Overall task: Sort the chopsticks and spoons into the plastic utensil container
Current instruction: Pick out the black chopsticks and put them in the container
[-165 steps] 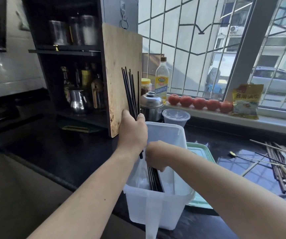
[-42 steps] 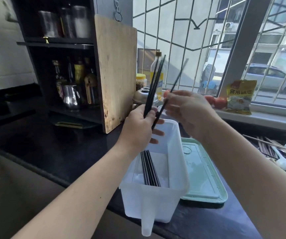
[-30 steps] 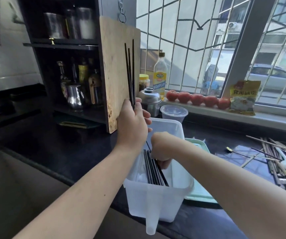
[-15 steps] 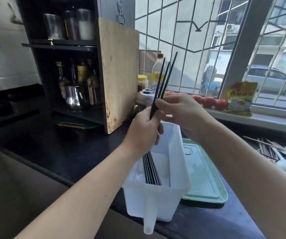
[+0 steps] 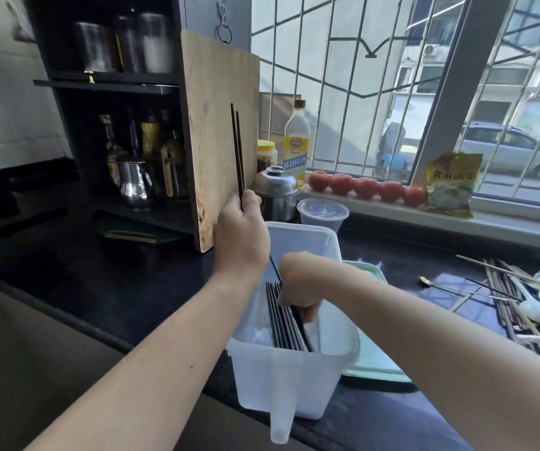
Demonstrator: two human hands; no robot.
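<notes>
A translucent white plastic utensil container (image 5: 333,375) stands on the dark counter near its front edge. Several black chopsticks (image 5: 283,323) lie side by side in its bottom. My left hand (image 5: 241,236) hovers over the container's far left corner and grips two black chopsticks (image 5: 237,151) that point straight up. My right hand (image 5: 301,284) is lowered inside the container and holds one black chopstick against the laid row. A pile of wooden chopsticks and spoons (image 5: 522,304) lies on the counter at the far right.
A pale green lid (image 5: 376,362) lies right of the container. A wooden cutting board (image 5: 216,131) leans upright behind my left hand. A steel pot (image 5: 276,193), a lidded plastic tub (image 5: 322,213), an oil bottle and tomatoes (image 5: 366,188) stand by the window. A sink lies at the lower left.
My right hand took one chopstick from the bundle and dropped down into the container with it. My left hand swung the remaining two upright toward the cutting board.
</notes>
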